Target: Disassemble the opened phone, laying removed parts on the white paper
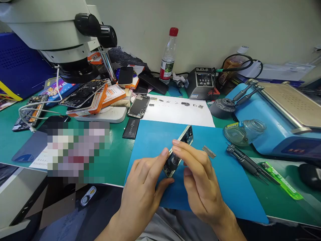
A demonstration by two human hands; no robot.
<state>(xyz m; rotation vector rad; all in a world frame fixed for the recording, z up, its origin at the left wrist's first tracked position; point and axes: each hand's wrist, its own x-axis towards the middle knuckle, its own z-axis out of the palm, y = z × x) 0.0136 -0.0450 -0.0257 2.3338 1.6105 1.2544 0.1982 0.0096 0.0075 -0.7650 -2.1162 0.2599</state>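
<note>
Over the blue mat, an opened phone frame stands tilted between my two hands. My left hand grips its lower left end, thumb beneath and index finger along the edge. My right hand has its fingertips on the frame's upper edge, with the other fingers curled behind it; part of the frame's inside is hidden by them. A small flat metal piece lies on the mat right of my right hand. A phone screen and a black battery lie beyond my left hand.
Small phone parts lie on a white sheet. At right are screwdrivers, a green cutter, a glass jar and a blue heating machine. A microscope overhangs the left; a bottle stands behind.
</note>
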